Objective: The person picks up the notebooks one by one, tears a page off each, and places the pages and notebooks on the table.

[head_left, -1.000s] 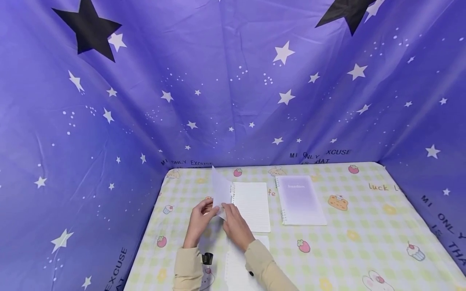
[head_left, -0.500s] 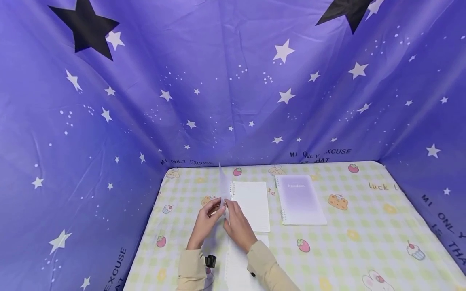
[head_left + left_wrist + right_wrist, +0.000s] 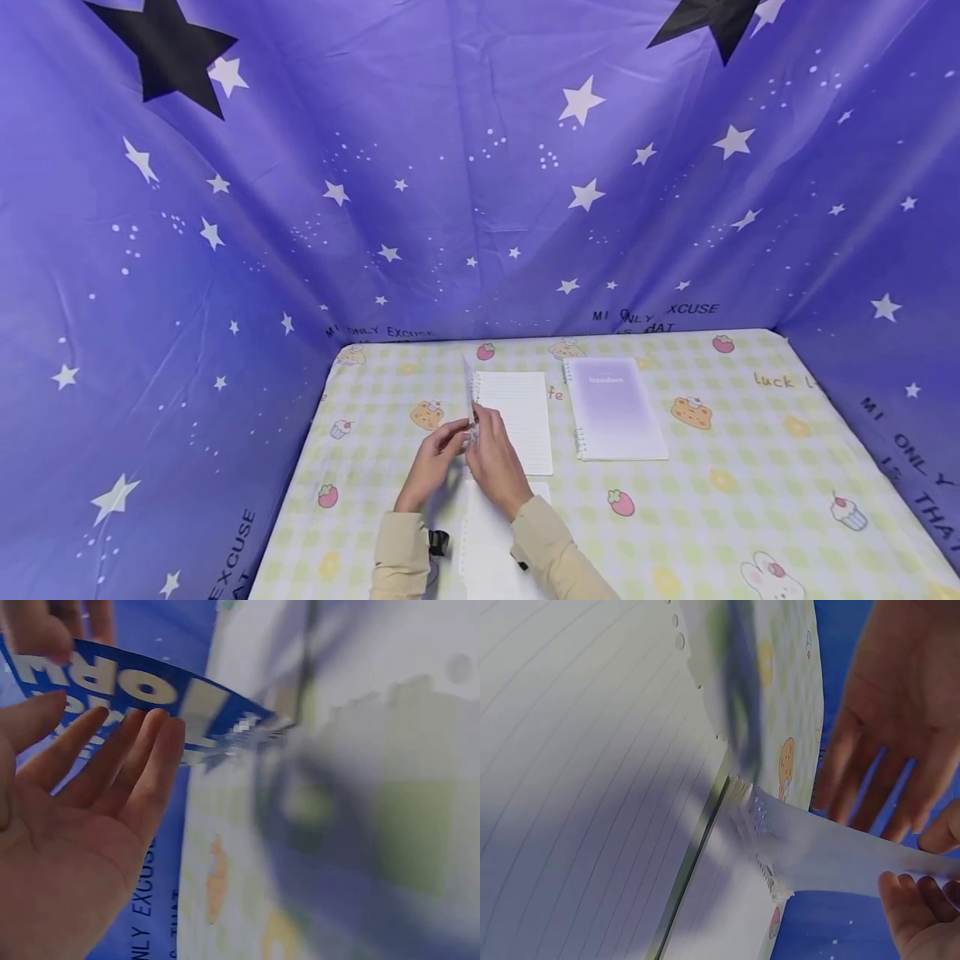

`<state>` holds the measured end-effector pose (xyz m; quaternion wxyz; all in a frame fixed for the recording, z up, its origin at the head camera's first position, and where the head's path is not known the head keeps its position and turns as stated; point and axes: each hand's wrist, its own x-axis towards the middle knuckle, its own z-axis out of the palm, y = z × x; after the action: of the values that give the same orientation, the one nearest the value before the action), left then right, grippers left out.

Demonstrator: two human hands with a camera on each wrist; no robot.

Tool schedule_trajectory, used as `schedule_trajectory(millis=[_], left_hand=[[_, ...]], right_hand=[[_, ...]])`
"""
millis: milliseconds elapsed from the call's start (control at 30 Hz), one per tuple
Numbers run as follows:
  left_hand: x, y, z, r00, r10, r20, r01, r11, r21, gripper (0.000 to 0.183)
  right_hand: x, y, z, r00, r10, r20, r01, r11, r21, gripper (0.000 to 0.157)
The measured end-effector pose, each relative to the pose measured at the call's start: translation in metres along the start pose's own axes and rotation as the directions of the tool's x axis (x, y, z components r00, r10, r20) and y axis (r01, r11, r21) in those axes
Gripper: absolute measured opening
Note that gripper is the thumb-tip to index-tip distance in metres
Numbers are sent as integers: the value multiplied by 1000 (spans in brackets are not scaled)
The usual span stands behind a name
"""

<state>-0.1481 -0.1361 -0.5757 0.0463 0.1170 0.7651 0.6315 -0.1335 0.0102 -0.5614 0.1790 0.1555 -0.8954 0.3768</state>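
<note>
An open ring-bound notebook (image 3: pixel 517 425) lies on the table, lined page up. Its cover (image 3: pixel 825 859) stands nearly on edge at the rings; the outer side seen in the left wrist view is blue with large white letters. My right hand (image 3: pixel 497 462) pinches the cover's free edge between thumb and fingers (image 3: pixel 911 904). On the cover's other side, my left hand (image 3: pixel 82 817) has its fingers stretched out, their tips at the lettered face. Below the notebook, a second lined page with punched holes (image 3: pixel 498 542) lies partly under my right forearm.
A closed purple notebook (image 3: pixel 618 412) with rings along its left side lies to the right. The checked tablecloth (image 3: pixel 750 492) has printed strawberries, cupcakes and bears. Purple star-patterned cloth (image 3: pixel 450 167) hangs behind the table and at both sides.
The cover has swung up from leaning left to nearly on edge. My left hand has moved right with it, and its fingers have straightened; my right hand has stayed close to the rings.
</note>
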Motion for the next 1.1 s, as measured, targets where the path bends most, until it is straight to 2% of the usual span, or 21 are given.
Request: schedule_trajectory(millis=[133, 333, 467, 567, 733, 933, 1100], left_hand=[[-3, -6, 5, 999, 18, 51, -21, 998, 56, 41], [-1, -10, 14, 996, 46, 71, -57, 985, 164, 54], [2, -13, 19, 994, 78, 83, -96, 965, 246, 62], [3, -13, 23, 993, 75, 89, -100, 940, 325, 66], [6, -10, 26, 992, 38, 119, -88, 890, 447, 72], [10, -11, 29, 986, -68, 151, -22, 851, 525, 82], [10, -11, 31, 981, -95, 171, -19, 824, 566, 82]], right_hand=[[-2, 2, -5, 999, 28, -16, -28, 1000, 13, 61], [-5, 9, -11, 996, 71, -47, -69, 997, 43, 64], [-8, 15, -13, 994, 97, -54, -93, 993, 69, 64], [-10, 19, -15, 991, 122, -63, -116, 989, 88, 65], [-13, 27, -19, 982, 168, -84, -158, 981, 108, 66], [-17, 37, -28, 968, 243, -66, -237, 968, 84, 67], [-24, 49, -29, 947, 317, -58, -313, 948, 59, 66]])
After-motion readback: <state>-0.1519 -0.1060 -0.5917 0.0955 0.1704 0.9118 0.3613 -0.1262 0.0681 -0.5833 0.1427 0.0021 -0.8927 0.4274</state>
